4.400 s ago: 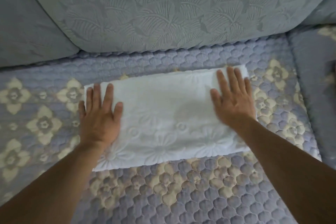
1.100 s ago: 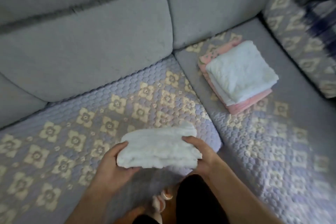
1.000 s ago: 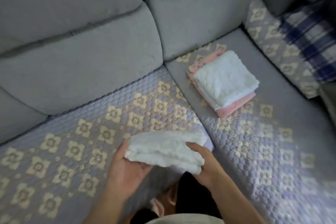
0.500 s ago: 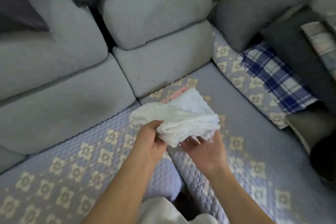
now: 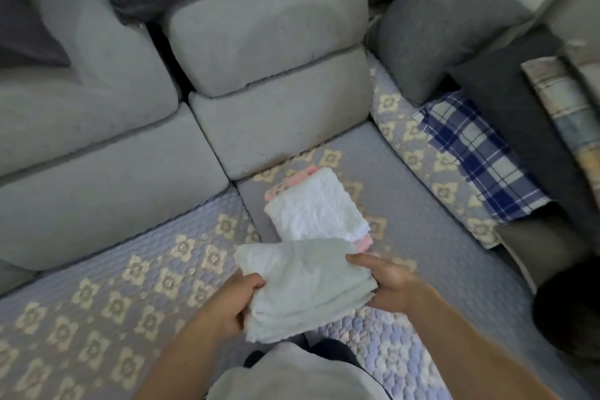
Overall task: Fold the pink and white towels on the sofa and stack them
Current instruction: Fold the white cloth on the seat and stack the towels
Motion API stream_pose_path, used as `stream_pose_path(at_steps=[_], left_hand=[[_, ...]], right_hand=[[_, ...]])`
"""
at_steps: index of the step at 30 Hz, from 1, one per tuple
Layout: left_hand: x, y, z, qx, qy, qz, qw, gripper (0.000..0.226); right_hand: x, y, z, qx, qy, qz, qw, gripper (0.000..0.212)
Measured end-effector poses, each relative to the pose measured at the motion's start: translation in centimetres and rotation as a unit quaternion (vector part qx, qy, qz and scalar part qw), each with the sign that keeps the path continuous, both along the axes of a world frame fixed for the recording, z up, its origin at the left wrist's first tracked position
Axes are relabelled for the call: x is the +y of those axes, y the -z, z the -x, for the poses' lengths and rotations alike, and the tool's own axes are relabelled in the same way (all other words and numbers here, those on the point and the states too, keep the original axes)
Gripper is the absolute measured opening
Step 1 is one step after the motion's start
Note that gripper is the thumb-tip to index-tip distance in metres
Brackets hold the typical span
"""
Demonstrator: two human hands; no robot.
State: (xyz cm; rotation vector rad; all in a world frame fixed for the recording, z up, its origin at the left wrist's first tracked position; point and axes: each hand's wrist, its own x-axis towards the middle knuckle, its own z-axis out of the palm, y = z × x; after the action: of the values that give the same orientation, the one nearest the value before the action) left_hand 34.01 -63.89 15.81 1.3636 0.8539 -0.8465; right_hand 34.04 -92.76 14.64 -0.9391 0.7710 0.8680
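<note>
Nearest the camera, the person holds a folded white towel (image 5: 302, 286) in the air above the sofa seat (image 5: 107, 299). The left hand (image 5: 230, 305) grips its near left edge with curled fingers, and the right hand (image 5: 386, 286) pinches the right side, thumb on top. Just beyond it lies the stack (image 5: 316, 211): a white towel on top, pink layers showing at its far and right edges.

The held towel's loose layers sag at the lower edge; if the grip slackens on the way over, the fold would likely fall open. The stack sits skewed on soft quilting, so a careless drop could land off-centre and tip or slide the pile.

Nothing lies between towel and stack. Farther right, well apart, a blue plaid cloth (image 5: 480, 156) rests on the seat below a grey cushion (image 5: 444, 19), and grey back cushions (image 5: 259, 42) stand behind.
</note>
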Motion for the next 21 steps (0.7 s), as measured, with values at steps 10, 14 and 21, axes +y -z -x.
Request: stream_pose_path(at_steps=[10,14,21], left_hand=[[-2.3,-2.8,-4.5,-0.147,-0.086,0.066,0.983,0.063],[-4.3,-0.9,-7.1,-0.224,-0.152,0.071,0.960,0.062],[-9.6,17.5,-7.1,-0.073,-0.087,-0.056,0.992,0.041]], right_hand=[[-1.3,-3.2,-7.6,-0.203,-0.031,0.143,0.968,0.039],[-2.8,-2.7,-11.5,-0.308,0.013,0.184,0.933,0.034],[-4.4,16.5,-13.7,-0.163,-0.094,0.391,0.901,0.033]])
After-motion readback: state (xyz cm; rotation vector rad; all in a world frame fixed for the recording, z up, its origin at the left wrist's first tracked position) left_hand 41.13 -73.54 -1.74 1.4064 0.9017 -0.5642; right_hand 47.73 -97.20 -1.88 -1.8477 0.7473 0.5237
